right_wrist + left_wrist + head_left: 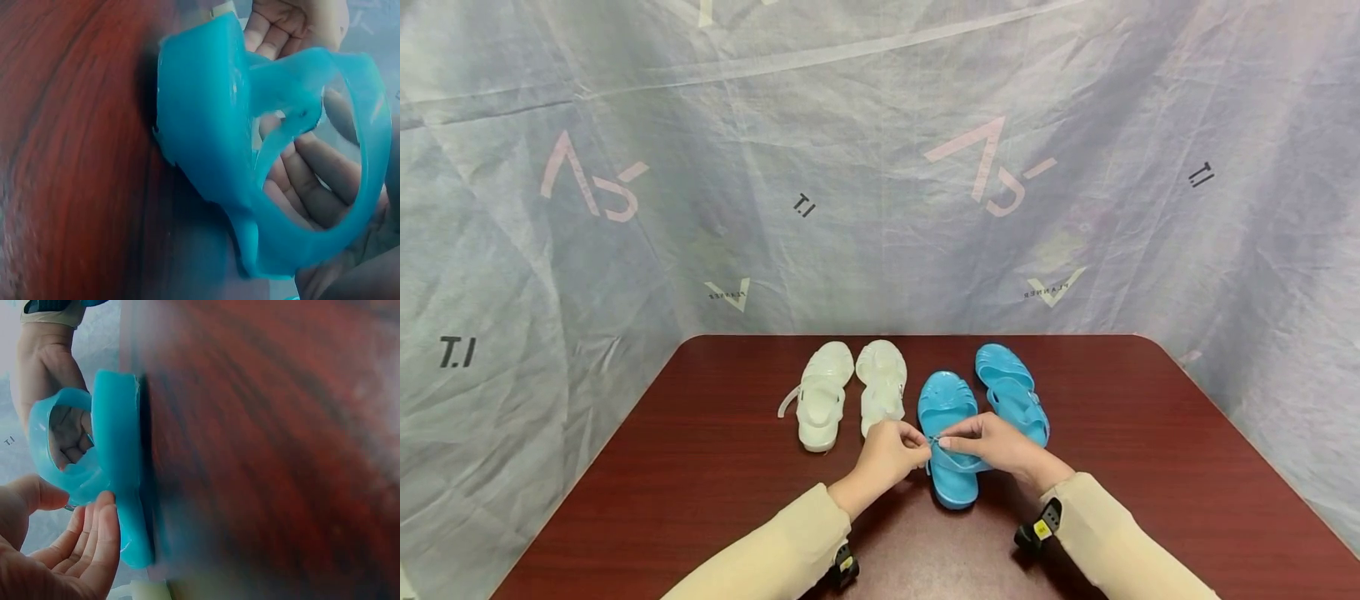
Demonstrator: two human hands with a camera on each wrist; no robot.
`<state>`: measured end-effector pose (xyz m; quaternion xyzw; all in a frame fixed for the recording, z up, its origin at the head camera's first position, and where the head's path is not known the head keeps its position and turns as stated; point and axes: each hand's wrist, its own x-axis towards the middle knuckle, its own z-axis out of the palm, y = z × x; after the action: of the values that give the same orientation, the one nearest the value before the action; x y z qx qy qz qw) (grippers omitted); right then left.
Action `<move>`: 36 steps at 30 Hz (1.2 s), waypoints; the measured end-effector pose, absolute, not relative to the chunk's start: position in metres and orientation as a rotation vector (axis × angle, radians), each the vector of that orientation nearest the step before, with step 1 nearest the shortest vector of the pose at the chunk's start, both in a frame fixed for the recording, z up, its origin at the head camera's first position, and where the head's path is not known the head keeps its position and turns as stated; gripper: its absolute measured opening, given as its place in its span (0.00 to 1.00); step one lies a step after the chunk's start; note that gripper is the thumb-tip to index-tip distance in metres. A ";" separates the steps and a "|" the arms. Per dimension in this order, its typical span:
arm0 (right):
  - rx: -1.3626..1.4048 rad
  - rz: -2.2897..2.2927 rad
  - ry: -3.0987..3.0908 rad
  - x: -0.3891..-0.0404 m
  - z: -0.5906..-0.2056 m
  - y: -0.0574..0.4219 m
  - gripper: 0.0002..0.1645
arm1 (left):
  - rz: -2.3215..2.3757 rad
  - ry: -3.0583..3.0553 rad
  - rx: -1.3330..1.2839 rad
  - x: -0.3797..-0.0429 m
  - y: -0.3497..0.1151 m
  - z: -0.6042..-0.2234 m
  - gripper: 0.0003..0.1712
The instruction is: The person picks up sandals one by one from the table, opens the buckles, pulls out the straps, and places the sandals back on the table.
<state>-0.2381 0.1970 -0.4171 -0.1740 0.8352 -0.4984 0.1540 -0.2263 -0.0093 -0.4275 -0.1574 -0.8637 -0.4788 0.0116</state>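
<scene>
A blue jelly sandal (953, 492) lies on the table between both hands, its toe pointing away. Its ankle strap (369, 125) arches over the heel, and a small buckle (934, 441) sits on its left side. With thumb and fingertips, my left hand (891, 454) pinches the strap at the buckle. My right hand (996, 443) reaches across the sandal from the right and pinches the strap by the same buckle, thumb and fingers close to the left hand's fingertips. The left wrist view shows the blue heel (115, 431) side-on, with the right palm behind the strap loop.
Another blue sandal (1006, 367) lies behind the right hand. To the left are two whitish sandals; the outer one (820, 421) has its strap loose at the side, and the inner one (882, 367) is partly covered by the left hand. A dark red table (700, 467) meets a grey cloth backdrop.
</scene>
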 end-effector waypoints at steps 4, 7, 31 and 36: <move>-0.484 -1.433 2.436 -0.235 -0.417 0.191 0.19 | -1.608 -2.701 -0.412 -0.221 -0.011 -0.431 0.02; -0.442 -1.429 2.451 -0.236 -0.417 0.190 0.18 | -1.778 -2.679 -0.339 -0.218 -0.011 -0.433 0.02; -0.408 -1.491 2.437 -0.233 -0.420 0.190 0.20 | -1.591 -2.760 -0.527 -0.228 -0.013 -0.426 0.03; -0.426 -1.488 2.443 -0.232 -0.420 0.190 0.20 | -1.597 -2.734 -0.580 -0.229 -0.013 -0.427 0.02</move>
<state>-0.2320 0.1898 -0.4201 -0.1463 0.8382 -0.5105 0.1242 -0.2295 -0.0129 -0.4269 -0.1801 -0.8487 -0.4957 -0.0387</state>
